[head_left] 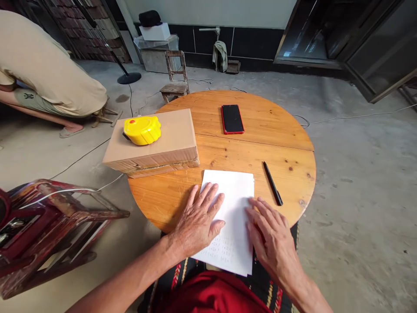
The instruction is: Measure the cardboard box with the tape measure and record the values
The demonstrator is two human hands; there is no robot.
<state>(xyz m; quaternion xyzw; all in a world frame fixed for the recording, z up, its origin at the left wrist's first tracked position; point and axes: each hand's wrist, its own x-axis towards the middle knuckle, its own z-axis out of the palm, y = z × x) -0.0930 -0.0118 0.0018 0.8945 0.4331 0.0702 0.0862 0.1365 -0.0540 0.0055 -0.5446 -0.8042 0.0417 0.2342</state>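
White sheets of paper (233, 208), seemingly a thin stack, lie at the near edge of a round wooden table (270, 148), their lower end reaching past it. Faint rows of writing show near the bottom. My left hand (200, 217) rests flat with fingers spread, across the paper's left edge. Along the right edge lies my right hand (269, 230), its fingers stretched out and touching the sheets. A black pen (273, 183) is on the table just beyond my right hand. Neither hand grips anything.
A cardboard box (156, 143) stands at the table's left, with a yellow tape measure (142, 130) on top. Farther back lies a red-cased phone (232, 119). A small wooden chair (176, 76) is behind the table, a worn wooden stool (65, 208) at left. Another person (42, 65) sits far left.
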